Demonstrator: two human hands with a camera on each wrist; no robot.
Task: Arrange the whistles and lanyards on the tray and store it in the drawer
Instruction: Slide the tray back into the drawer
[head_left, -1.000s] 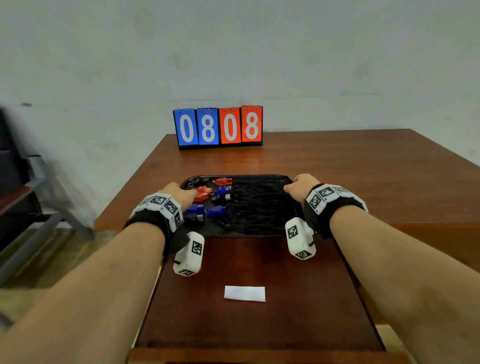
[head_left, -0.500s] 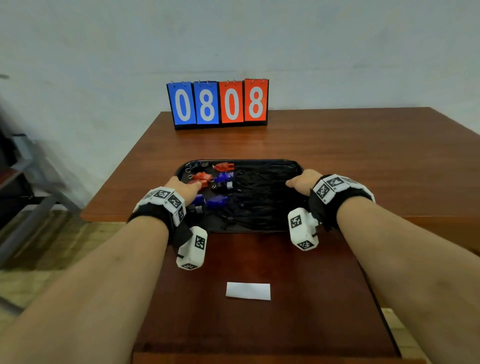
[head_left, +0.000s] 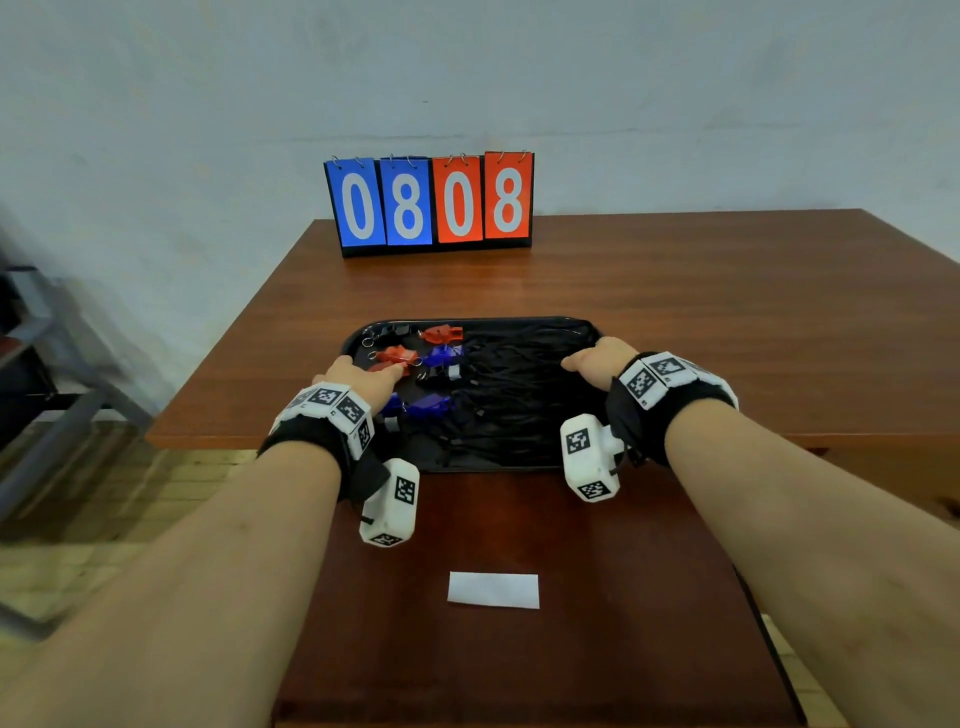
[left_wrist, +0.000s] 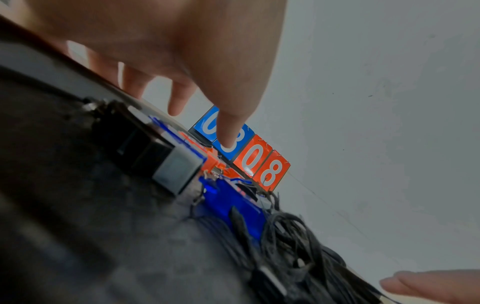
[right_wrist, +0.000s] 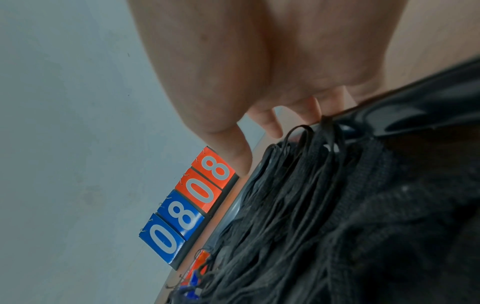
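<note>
The shallow black plastic tray (head_left: 519, 325), loaded with red and blue plastic whistles (head_left: 439, 353) and a heap of black cord lanyards (head_left: 524, 395), sits at the near edge of the brown wooden desk (head_left: 727, 312), above the open wooden drawer (head_left: 519, 649); the left hand (head_left: 358, 382) grips its left rim and the right hand (head_left: 597, 364) its right rim, thumbs over the edge, fingers beneath apparently; I'd lift evenly, keep it level so nothing slides, then lower it flat into the drawer, clear of the white paper slip (head_left: 493, 590).

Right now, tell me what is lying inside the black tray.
In the tray: red whistles, blue whistles on its left, black lanyards heaped across the rest. The left hand covers some whistles.
</note>
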